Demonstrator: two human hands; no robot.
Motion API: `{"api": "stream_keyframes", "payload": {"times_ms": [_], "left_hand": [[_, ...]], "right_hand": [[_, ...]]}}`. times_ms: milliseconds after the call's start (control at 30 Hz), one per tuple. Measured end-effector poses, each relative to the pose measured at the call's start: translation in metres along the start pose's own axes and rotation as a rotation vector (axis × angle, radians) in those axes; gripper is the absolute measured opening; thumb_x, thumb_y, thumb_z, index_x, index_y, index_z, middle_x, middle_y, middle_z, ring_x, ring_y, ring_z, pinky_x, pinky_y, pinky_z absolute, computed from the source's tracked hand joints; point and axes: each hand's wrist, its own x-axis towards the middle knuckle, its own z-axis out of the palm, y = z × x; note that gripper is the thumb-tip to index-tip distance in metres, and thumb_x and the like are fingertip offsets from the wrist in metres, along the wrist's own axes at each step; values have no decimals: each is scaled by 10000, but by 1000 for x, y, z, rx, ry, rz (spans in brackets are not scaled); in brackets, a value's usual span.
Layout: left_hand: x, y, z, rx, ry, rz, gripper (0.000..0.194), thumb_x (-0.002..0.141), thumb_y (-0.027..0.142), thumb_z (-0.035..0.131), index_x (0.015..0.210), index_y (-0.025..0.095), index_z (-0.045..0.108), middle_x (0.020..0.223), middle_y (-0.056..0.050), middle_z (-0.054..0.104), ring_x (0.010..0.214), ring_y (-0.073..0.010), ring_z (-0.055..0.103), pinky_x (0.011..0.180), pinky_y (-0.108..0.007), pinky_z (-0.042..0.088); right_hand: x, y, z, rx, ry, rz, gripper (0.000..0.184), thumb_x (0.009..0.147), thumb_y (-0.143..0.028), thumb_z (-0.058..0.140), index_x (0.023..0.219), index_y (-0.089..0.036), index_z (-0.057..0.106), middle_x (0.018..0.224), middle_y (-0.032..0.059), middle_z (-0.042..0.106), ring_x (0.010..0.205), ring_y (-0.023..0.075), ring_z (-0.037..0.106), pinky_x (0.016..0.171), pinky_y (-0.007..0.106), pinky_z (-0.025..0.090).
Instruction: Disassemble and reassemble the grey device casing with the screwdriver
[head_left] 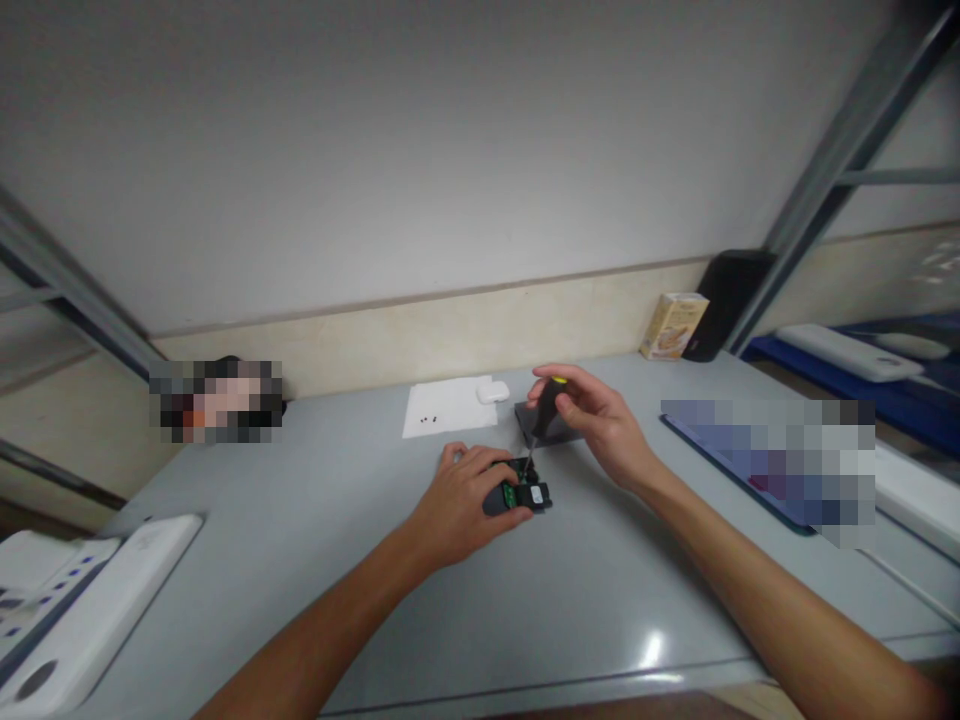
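My left hand (469, 500) is closed around a small black device (536, 495) with green circuit board showing, pinning it to the grey table. What kind of device it is I cannot tell. In my right hand (600, 420) is a screwdriver (547, 408) with a dark handle and a yellow end. It tilts slightly, and its tip meets the device's upper part. Behind the device lies a dark flat box or pad (559, 430), partly covered by the right hand. A white sheet of paper (450, 400) lies farther left, with several tiny black pieces, perhaps screws, on it.
A white rounded case (493, 391) sits on the paper's right edge. At the back right stand a yellow carton (675, 325) and a black object (727, 300). A tablet-like panel (735, 465), partly blurred out, lies right. White flat items (127, 590) occupy the left edge.
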Motion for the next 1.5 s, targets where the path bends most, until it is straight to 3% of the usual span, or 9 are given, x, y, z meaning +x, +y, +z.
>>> {"api": "stream_keyframes", "payload": {"times_ms": [200, 367, 533, 700, 867, 1067, 1233, 1400, 1500], "left_hand": [[0, 1, 1, -38, 13, -43, 315, 867, 428, 763, 1052, 239, 592, 1245, -31, 699, 1166, -251, 613, 1019, -428, 282], [1, 3, 0, -53, 13, -56, 363, 862, 403, 770, 1138, 263, 580, 1226, -15, 704, 1149, -247, 615, 1015, -423, 286], [1, 4, -2, -62, 8, -48, 395, 866, 390, 769, 1189, 284, 568, 1263, -4, 694, 1180, -249, 601, 1018, -420, 291], [2, 3, -1, -61, -1, -48, 442, 868, 396, 771, 1241, 303, 553, 1293, 15, 685, 1185, -241, 598, 1020, -418, 292], [1, 2, 1, -60, 14, -54, 431, 852, 405, 781, 1208, 290, 567, 1278, 8, 693, 1179, -250, 605, 1027, -425, 297], [3, 3, 0, -57, 15, -88, 401, 827, 401, 797, 1135, 268, 579, 1228, 0, 702, 1168, -255, 613, 1027, -432, 314], [3, 3, 3, -83, 32, -115, 415, 784, 394, 836, 1091, 270, 588, 1172, 13, 715, 1126, -253, 633, 1008, -437, 332], [2, 0, 9, -155, 92, -172, 447, 746, 336, 872, 1091, 286, 592, 1241, 28, 695, 1160, -240, 622, 1030, -425, 345], [2, -1, 10, -186, 98, -192, 487, 718, 319, 896, 1098, 294, 592, 1238, 31, 693, 1169, -243, 614, 1032, -422, 350]], "right_hand": [[0, 1, 0, -28, 55, -18, 192, 880, -383, 736, 1006, -242, 702, 972, 43, 681, 909, 214, 641, 820, 354, 526], [1, 0, 0, 85, -27, 14, 253, 954, -354, 636, 1191, -278, 680, 1150, 60, 694, 1057, 238, 654, 929, 398, 504], [0, -2, 0, -27, 51, -36, 131, 884, -356, 738, 952, -245, 719, 1020, 43, 683, 935, 212, 639, 838, 349, 514], [1, -1, 0, 59, -46, -11, 217, 974, -345, 611, 1150, -259, 704, 1092, 66, 709, 1017, 234, 658, 919, 400, 505], [-1, -7, 6, -123, -22, -166, 124, 923, -334, 698, 1007, -254, 742, 1099, 69, 670, 1042, 225, 619, 873, 356, 505], [-12, -18, 17, -179, -146, -124, 276, 1023, -366, 527, 1241, -276, 670, 1169, 81, 680, 1112, 248, 622, 944, 413, 494], [-12, -18, 21, -301, -10, -256, 125, 924, -355, 695, 979, -245, 721, 1060, 77, 640, 1024, 245, 614, 928, 408, 484], [-9, -10, 13, -184, -51, -128, 246, 1033, -334, 504, 1232, -280, 640, 1108, 66, 673, 1054, 235, 630, 937, 406, 486], [-8, -6, 12, -252, -9, -190, 213, 979, -370, 608, 1161, -270, 656, 1194, 78, 631, 1159, 254, 579, 1000, 417, 452]]}}
